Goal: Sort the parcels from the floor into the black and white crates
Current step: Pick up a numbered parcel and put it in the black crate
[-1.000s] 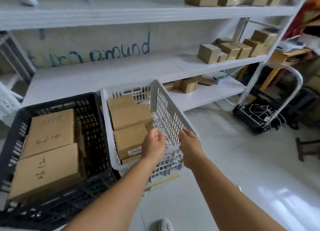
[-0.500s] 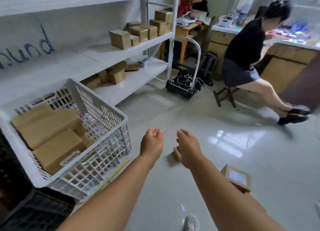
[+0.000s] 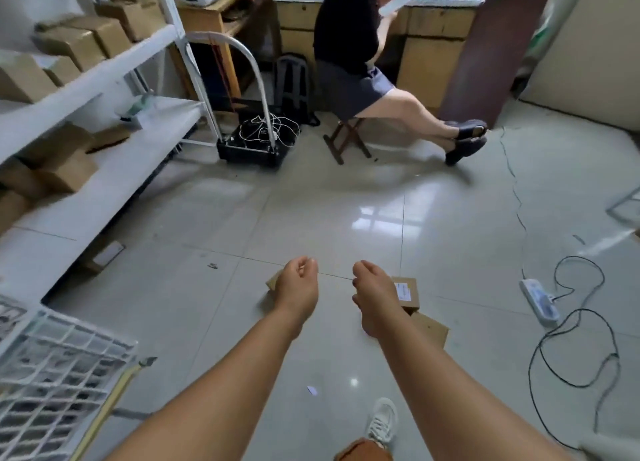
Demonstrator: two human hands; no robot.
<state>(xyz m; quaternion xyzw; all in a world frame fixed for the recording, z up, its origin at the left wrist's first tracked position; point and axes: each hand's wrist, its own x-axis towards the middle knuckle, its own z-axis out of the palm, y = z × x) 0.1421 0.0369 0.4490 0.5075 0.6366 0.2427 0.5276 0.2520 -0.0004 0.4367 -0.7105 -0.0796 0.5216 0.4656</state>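
My left hand [image 3: 300,285] and my right hand [image 3: 373,289] reach out side by side above the tiled floor, fingers loosely curled, holding nothing. Partly hidden behind my right hand lies a cardboard parcel with a white label [image 3: 406,290], and a second flat parcel [image 3: 431,329] lies just below it. A small parcel [image 3: 272,282] peeks out left of my left hand. Only a corner of the white crate [image 3: 65,367] shows at the lower left. The black crate is out of view.
White shelves [image 3: 104,180] with several brown boxes run along the left. A hand trolley [image 3: 252,145] stands behind them. A person sits on a stool [image 3: 346,138] at the back. A power strip [image 3: 540,299] and cables lie on the floor at right.
The view has swung right, away from the crates toward the open floor. Both hands left the white crate's rim and now hang over the parcels on the floor.
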